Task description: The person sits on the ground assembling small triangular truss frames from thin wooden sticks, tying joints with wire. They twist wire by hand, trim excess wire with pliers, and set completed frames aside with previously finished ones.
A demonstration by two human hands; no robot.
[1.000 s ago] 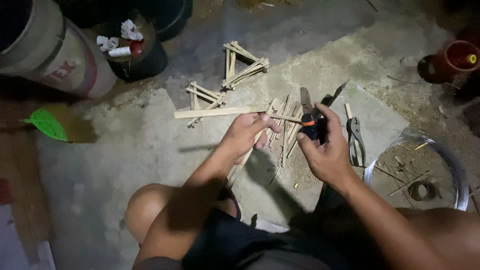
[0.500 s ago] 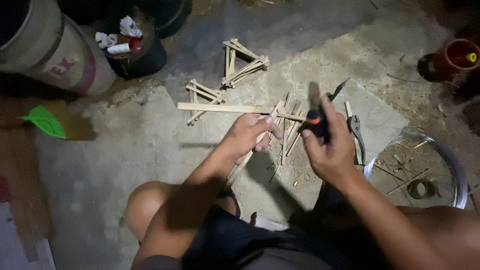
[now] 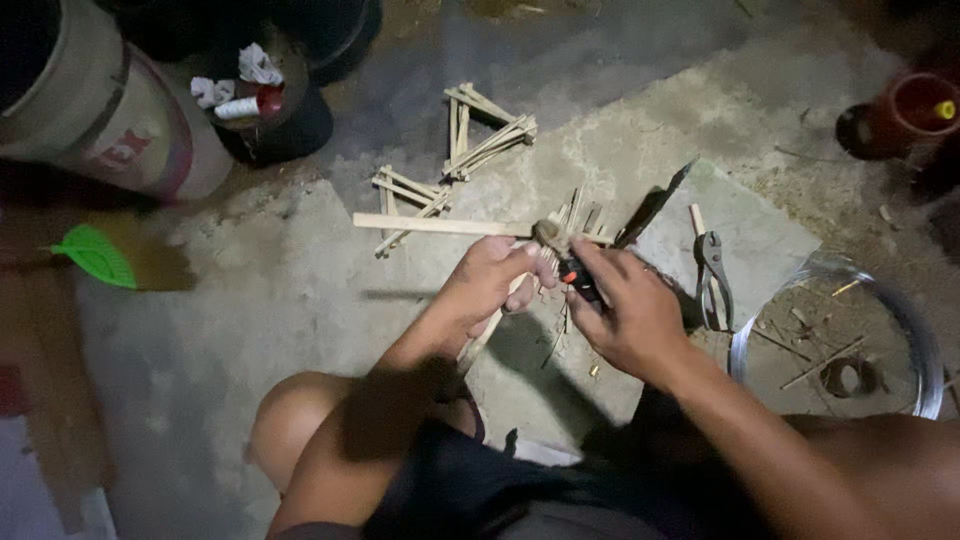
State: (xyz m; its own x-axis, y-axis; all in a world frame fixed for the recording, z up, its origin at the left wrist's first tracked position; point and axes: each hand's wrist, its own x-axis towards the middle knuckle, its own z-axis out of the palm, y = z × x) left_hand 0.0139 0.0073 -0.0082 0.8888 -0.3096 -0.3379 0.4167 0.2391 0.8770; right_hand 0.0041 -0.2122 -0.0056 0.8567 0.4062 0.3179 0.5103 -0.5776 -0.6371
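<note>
Left hand (image 3: 495, 280) reached forward from over the bent knee, fingers curled around a long flat wooden stick (image 3: 440, 225) held level above the concrete floor (image 3: 250, 290). Right hand (image 3: 625, 310) angled in from the right, fingers pinched on a small black-and-red tool (image 3: 578, 280) touching the stick's bound joint. Pliers (image 3: 712, 275) lay just right of that hand. Stick frames (image 3: 480, 135) lay beyond. Tan drum with a red label (image 3: 110, 120) stood upper left. Black bucket (image 3: 285, 125) held white rags and a spool. Red pot (image 3: 915, 105) upper right.
</note>
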